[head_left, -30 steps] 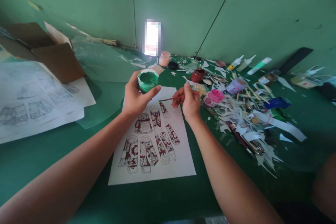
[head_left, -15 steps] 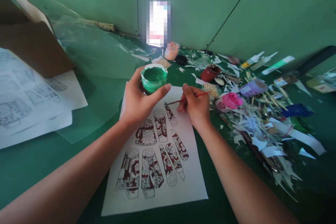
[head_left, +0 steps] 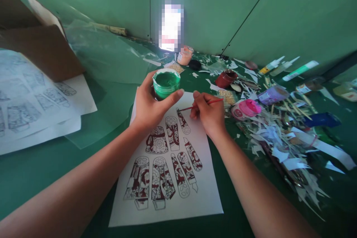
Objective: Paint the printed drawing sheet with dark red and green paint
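Note:
My left hand [head_left: 156,106] is wrapped round an open jar of green paint [head_left: 166,84], holding it over the upper part of a white sheet [head_left: 206,197]. In my right hand [head_left: 209,113] is a thin red paintbrush [head_left: 214,101], pinched between the fingers. The brush's dark tip touches or hovers just over the top of a narrow printed shape [head_left: 183,121]; which of the two I cannot tell. Several outlined shapes with floral patterns cover the sheet, partly filled in dark red. My left hand hides some of the sheet's upper left.
To the right lie a dark red paint jar [head_left: 226,79], a pink jar [head_left: 247,109], a purple jar [head_left: 273,95] and heaped paper scraps [head_left: 279,152]. A lit, blurred screen [head_left: 170,26] leans against the green wall. Printed sheets [head_left: 25,96] and brown cardboard [head_left: 47,52] are at left.
The whole view has shifted slightly, so things sit a little further right. Both hands keep their hold on the paint jar and the paintbrush, with the brush tip at the same narrow shape.

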The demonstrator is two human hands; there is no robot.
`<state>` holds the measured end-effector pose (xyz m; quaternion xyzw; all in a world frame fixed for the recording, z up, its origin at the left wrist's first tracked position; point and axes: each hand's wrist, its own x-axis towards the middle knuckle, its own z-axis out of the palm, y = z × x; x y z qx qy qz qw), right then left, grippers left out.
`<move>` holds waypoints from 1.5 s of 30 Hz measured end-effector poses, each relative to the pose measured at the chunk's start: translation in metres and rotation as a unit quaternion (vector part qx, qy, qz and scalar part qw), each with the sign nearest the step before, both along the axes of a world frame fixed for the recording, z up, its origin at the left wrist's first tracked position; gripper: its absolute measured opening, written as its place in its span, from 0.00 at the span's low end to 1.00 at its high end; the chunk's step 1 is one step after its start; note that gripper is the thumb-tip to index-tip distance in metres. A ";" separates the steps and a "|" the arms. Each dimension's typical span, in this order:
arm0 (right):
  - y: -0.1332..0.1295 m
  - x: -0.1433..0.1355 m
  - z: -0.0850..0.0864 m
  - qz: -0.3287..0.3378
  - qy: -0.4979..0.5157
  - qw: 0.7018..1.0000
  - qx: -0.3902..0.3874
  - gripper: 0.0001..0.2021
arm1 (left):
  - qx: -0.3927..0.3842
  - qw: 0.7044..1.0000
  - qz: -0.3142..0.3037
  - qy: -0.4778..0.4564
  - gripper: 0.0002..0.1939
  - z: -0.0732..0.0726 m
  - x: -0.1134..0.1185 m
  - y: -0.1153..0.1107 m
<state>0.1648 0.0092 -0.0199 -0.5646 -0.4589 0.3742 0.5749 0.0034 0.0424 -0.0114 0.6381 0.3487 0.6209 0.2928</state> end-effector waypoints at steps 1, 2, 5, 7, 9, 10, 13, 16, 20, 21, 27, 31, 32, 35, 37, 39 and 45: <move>0.000 0.000 0.000 -0.001 -0.003 1.000 -0.002 0.20 | -0.003 1.000 0.000 0.000 0.25 0.000 0.000 0.000; 0.000 0.000 0.000 -0.002 -0.006 1.000 -0.004 0.20 | -0.005 1.000 -0.002 -0.001 0.25 0.000 0.000 0.000; -0.001 0.000 -0.001 -0.007 -0.008 1.000 -0.008 0.19 | -0.013 1.000 -0.008 -0.008 0.25 0.001 0.000 -0.001; -0.001 0.000 0.000 -0.008 -0.006 1.000 -0.005 0.19 | -0.020 1.000 -0.009 -0.013 0.24 0.001 0.000 -0.001; -0.001 0.000 0.000 -0.007 -0.007 1.000 0.000 0.19 | -0.023 1.000 -0.009 -0.012 0.24 0.001 0.000 -0.001; -0.001 0.000 0.001 -0.006 -0.009 1.000 0.002 0.19 | -0.023 1.000 -0.010 -0.012 0.23 0.001 0.000 -0.001; -0.001 0.000 0.002 0.001 -0.016 1.000 0.003 0.19 | -0.020 1.000 -0.016 -0.015 0.22 0.001 0.000 -0.001; -0.001 0.000 0.001 0.007 -0.009 1.000 0.004 0.19 | -0.017 0.999 -0.017 -0.021 0.22 0.001 -0.001 -0.001; 0.000 0.000 0.000 0.011 0.020 1.000 0.016 0.21 | -0.025 0.999 -0.017 -0.019 0.23 0.001 -0.001 -0.001; 0.000 0.001 0.000 0.012 0.025 0.999 0.017 0.22 | -0.026 0.999 -0.017 -0.017 0.23 0.001 -0.001 -0.001; 0.000 0.001 -0.001 0.009 0.021 1.000 0.009 0.23 | -0.029 0.999 -0.010 -0.020 0.23 0.002 -0.001 -0.001; -0.001 0.000 0.000 0.004 0.005 1.000 0.004 0.21 | -0.024 0.999 -0.010 -0.018 0.23 0.002 -0.001 -0.001; -0.001 0.000 0.000 0.002 -0.002 1.000 0.002 0.21 | -0.023 1.000 -0.009 -0.017 0.23 0.002 -0.001 0.000; -0.002 -0.001 0.001 -0.004 -0.020 1.000 -0.004 0.21 | -0.024 1.000 -0.004 -0.012 0.24 0.002 -0.001 0.000; -0.002 -0.001 0.002 -0.007 -0.020 1.000 -0.004 0.21 | -0.026 1.000 -0.003 -0.012 0.24 0.002 -0.001 0.000; -0.002 -0.001 0.002 -0.008 -0.017 1.000 -0.002 0.21 | -0.027 1.000 -0.006 -0.013 0.24 0.002 -0.001 -0.001; -0.002 -0.001 0.002 -0.007 -0.023 1.000 -0.003 0.22 | -0.029 0.999 -0.009 -0.015 0.23 0.001 -0.001 -0.001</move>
